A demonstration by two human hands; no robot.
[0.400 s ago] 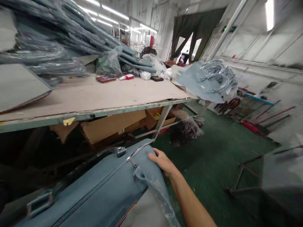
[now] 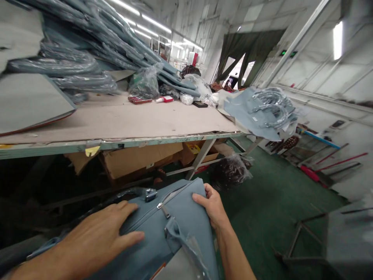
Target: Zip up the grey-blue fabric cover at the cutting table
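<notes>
A blue-grey fabric suitcase (image 2: 177,217) with a zipper and metal pulls lies tilted in front of me, below the table edge. My left hand (image 2: 99,237) rests flat on its upper face, fingers spread, near the zipper. At the far corner of the suitcase my right hand (image 2: 212,208) is curled over the fabric edge and grips it. A clear plastic film (image 2: 192,249) hangs off the case's near corner.
A long worktable (image 2: 122,118) covered in cardboard stands ahead, with stacked blue-grey panels (image 2: 87,50) in plastic at its back. Cardboard boxes (image 2: 140,159) and a dark bag (image 2: 230,171) sit under it. Green floor (image 2: 274,202) lies to the right, with metal frames.
My left hand has come into view and settled on the suitcase. My right hand has shifted slightly right along the corner, and the view has tilted down a little.
</notes>
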